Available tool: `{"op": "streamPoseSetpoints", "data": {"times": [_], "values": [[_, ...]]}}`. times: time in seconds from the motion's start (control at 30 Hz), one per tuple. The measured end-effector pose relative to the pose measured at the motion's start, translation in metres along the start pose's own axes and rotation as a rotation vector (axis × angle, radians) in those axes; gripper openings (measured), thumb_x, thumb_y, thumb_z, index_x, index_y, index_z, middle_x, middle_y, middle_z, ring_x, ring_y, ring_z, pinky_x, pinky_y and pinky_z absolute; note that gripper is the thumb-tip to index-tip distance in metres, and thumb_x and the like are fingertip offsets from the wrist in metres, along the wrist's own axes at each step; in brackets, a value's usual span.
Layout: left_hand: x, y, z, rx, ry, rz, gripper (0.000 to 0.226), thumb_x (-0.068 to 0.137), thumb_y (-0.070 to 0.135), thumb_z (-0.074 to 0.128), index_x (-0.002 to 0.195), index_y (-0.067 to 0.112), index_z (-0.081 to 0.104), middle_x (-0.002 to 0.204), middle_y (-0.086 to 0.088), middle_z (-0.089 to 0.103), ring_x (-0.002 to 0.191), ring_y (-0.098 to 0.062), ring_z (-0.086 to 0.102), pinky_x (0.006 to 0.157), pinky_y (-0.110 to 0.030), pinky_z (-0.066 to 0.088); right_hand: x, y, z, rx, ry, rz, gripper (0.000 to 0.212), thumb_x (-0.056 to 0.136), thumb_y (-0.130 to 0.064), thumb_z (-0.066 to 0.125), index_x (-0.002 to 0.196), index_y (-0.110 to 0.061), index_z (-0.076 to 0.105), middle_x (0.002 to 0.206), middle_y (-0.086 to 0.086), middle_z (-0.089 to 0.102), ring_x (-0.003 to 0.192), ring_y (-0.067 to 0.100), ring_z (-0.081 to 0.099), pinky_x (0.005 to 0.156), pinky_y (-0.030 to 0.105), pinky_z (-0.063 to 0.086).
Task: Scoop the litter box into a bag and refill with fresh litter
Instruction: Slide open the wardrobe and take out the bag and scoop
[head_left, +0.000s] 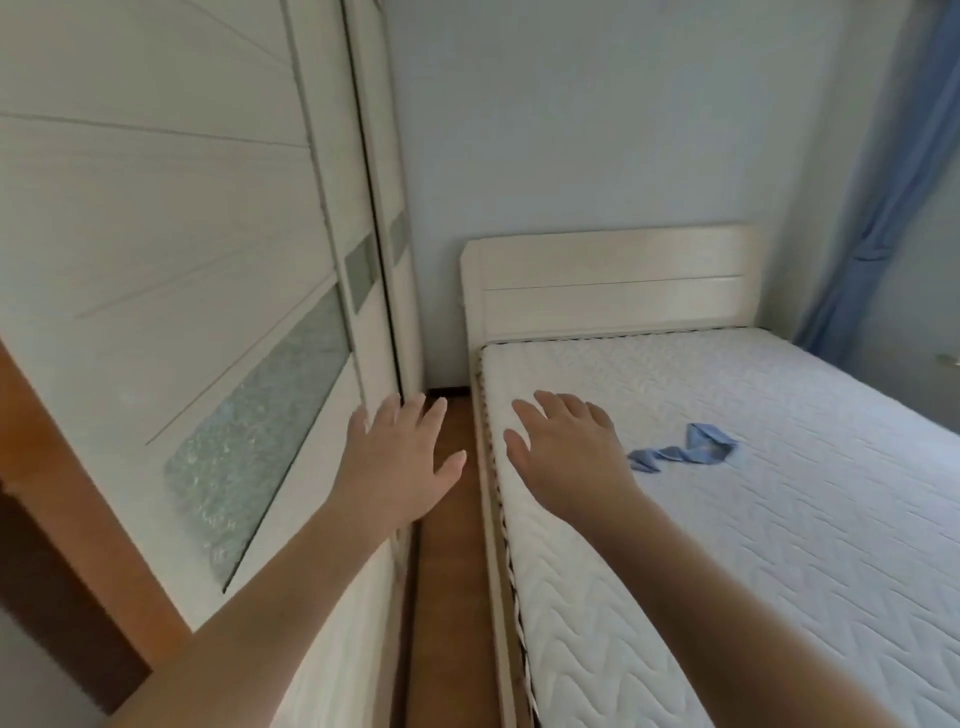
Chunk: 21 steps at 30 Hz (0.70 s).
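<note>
Litter box? Nowhere in shot, folks, and no bag, no scoop, no fresh litter either, so there is simply no telling which way the thing lies from either hand or which hand is nearer to it. Here is what we do have, sweeping across from the left.

First up, the wardrobe, white sliding doors with a frosted glass strip running along them, filling that whole side. Next, the left hand, arm stretched out, fingers spread and straight, holding nothing; its fingertips lie at the edge of the door, though whether they actually touch it I cannot tell.

Then the narrow strip of wooden floor between wardrobe and bed, running away toward the far wall. If I had to call it, that gap is the only lane forward.

Just across it, the right hand, also flat and fanned out, empty, hovering over or resting on the near edge of the bare quilted mattress. Beside it on the mattress lies a crumpled blue cloth, close to the fingers but apart from them. Behind stands the pale headboard, and at the far right a blue curtain.

My read: the task proper is not yet begun.
</note>
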<state>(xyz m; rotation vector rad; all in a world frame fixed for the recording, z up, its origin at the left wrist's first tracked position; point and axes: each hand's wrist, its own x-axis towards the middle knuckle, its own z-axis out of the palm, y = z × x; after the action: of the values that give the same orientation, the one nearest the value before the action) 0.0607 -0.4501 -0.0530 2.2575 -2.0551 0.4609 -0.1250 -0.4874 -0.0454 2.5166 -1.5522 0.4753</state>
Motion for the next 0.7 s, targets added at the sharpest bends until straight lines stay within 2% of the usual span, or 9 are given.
{"op": "streamPoseSetpoints", "data": {"times": [0.13,0.27,0.37,0.53,0.7], "values": [[-0.010,-0.015,0.001,0.035,-0.003,-0.076,0.068,0.098,0.058,0.023,0.155,0.023,0.015,0.161,-0.002,0.019,0.149,-0.023,0.010,0.120,-0.044,0.011,0.022,-0.015,0.014,0.077,0.047,-0.100,0.049,0.098,-0.044,0.022,0.132,-0.021,0.050,0.130,0.001,0.054,0.124,0.024,0.047,0.103,0.039,0.033],[-0.020,-0.033,0.006,0.043,-0.012,-0.191,0.067,0.098,0.059,0.017,0.155,0.024,0.015,0.163,0.000,0.016,0.150,-0.021,0.005,0.122,-0.043,0.006,0.042,-0.036,0.030,0.154,-0.008,-0.201,0.047,0.100,-0.044,0.027,0.141,-0.023,0.040,0.141,0.001,0.046,0.132,0.023,0.039,0.109,0.040,0.029],[-0.029,-0.047,0.013,0.066,-0.037,-0.279,0.070,0.096,0.062,0.011,0.155,0.024,0.014,0.163,-0.001,0.013,0.151,-0.021,0.001,0.122,-0.043,0.001,0.057,-0.058,0.041,0.193,-0.026,-0.271,0.049,0.100,-0.045,0.026,0.142,-0.023,0.038,0.141,0.000,0.046,0.131,0.022,0.040,0.109,0.041,0.030],[-0.040,-0.069,0.027,0.116,-0.061,-0.337,0.095,0.075,0.064,-0.019,0.156,0.023,0.011,0.164,-0.002,0.011,0.151,-0.023,-0.001,0.121,-0.043,0.000,0.085,-0.099,0.060,0.235,-0.065,-0.370,0.050,0.100,-0.044,0.025,0.144,-0.022,0.033,0.144,0.002,0.043,0.130,0.024,0.040,0.106,0.042,0.032],[-0.044,-0.089,0.041,0.118,-0.050,-0.347,0.093,0.077,0.063,-0.018,0.156,0.024,0.011,0.164,-0.002,0.012,0.151,-0.023,-0.002,0.121,-0.043,-0.001,0.114,-0.137,0.081,0.259,-0.115,-0.425,0.052,0.101,-0.043,0.023,0.148,-0.022,0.027,0.152,0.002,0.033,0.136,0.024,0.035,0.108,0.042,0.029]]}}
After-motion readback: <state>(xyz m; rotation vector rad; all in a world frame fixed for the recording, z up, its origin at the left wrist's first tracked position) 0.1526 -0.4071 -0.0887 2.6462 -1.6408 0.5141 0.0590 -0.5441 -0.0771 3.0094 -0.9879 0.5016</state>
